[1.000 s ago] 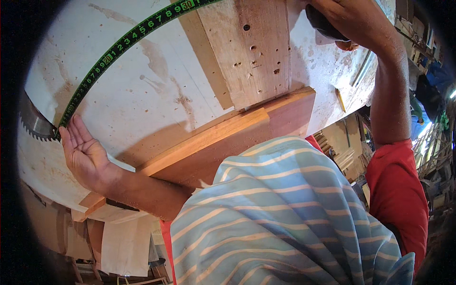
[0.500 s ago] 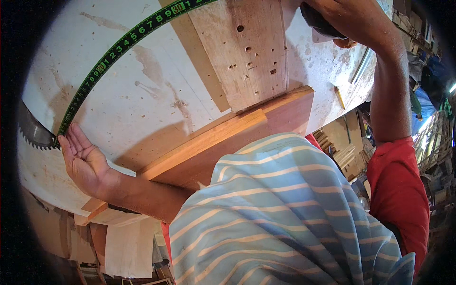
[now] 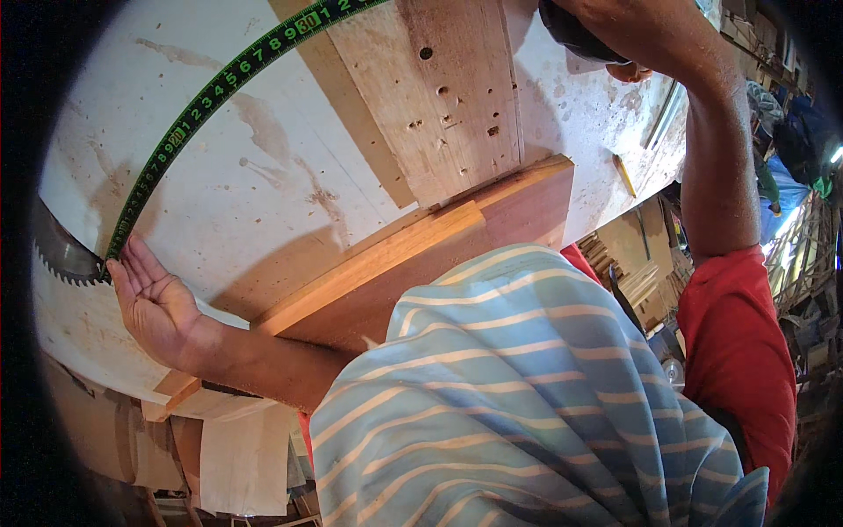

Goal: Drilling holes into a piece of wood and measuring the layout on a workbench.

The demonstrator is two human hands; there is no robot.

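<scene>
Pinning the green tape measure point(image 3: 202, 105) by the saw blade point(image 3: 61, 255) on the white table point(image 3: 263, 202), the left hand point(image 3: 154, 303) lies flat, fingers together; the springy, light tape seems best held at its ends, and the right hand's point(image 3: 615, 35) fingers are hidden.

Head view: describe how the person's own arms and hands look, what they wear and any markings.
Both hands are bare: no gloves, rings or watch show on the left hand; the right hand is cut off by the top edge. The left forearm is bare, its sleeve hidden. The right arm is bare down to a short red sleeve. No markings show.
</scene>
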